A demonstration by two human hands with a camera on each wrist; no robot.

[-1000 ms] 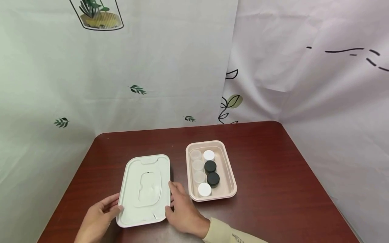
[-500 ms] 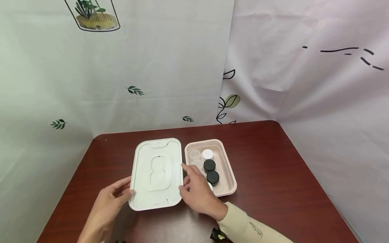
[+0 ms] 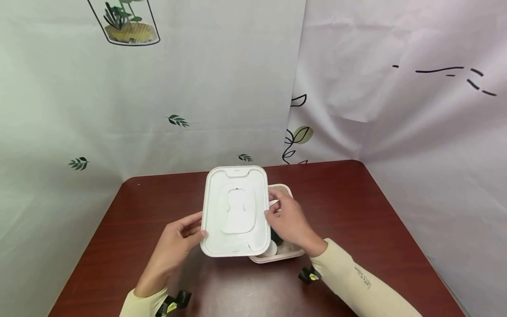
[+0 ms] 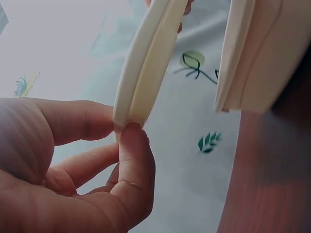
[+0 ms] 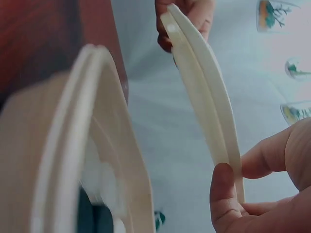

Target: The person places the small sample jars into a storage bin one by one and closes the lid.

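A white rectangular lid [image 3: 237, 211] with rounded corners is held up off the table, between both hands. My left hand [image 3: 174, 242] pinches its left edge between thumb and fingers; the left wrist view shows that grip on the lid's rim [image 4: 141, 68]. My right hand [image 3: 289, 220] pinches the opposite edge, also plain in the right wrist view. Behind and below the lid stands a beige tray [image 3: 279, 256], partly covered from sight. Within it a white round cap [image 3: 271, 249] shows, and a dark jar lies mostly hidden by the lid and the right hand.
The dark red-brown table [image 3: 336, 198] reaches back to a pale printed cloth [image 3: 222, 79]. Small black wrist devices sit at both sleeves, one left [image 3: 174, 304] and one right [image 3: 310, 275].
The lid, gripped by both hands, has moved right and away from me, rising toward the tray. It now overlaps the tray's left side in the head view, hiding most of the jars.
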